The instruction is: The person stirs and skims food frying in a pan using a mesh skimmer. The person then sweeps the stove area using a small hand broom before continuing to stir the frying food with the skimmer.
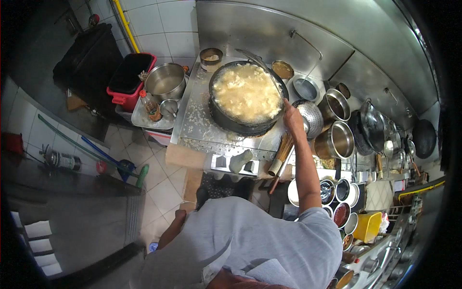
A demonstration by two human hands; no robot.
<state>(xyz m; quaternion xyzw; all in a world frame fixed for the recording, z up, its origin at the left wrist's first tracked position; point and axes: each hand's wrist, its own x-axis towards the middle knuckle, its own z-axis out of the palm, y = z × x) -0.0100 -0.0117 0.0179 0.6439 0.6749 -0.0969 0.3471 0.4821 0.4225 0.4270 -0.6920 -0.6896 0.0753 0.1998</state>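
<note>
A large black wok [236,126] on the steel stove holds bubbling oil crowded with pale, light-yellow pieces of food [246,91]. My right hand [291,115] is closed around the handle of a long metal utensil [262,62], which lies across the right part of the wok with its far end at the back rim. Low at my left side, my left hand [180,216] hangs by the grey shirt, away from the stove; its fingers are too small and hidden to make out. A perforated ladle [310,118] rests right of my right hand.
Left of the stove stand a steel pot [165,82], a sauce bottle [150,107] and a red bin [126,99]. Steel pots [341,139], a bamboo brush [281,153] and sauce bowls [341,215] are on the right. A tap [308,41] reaches out from the back wall.
</note>
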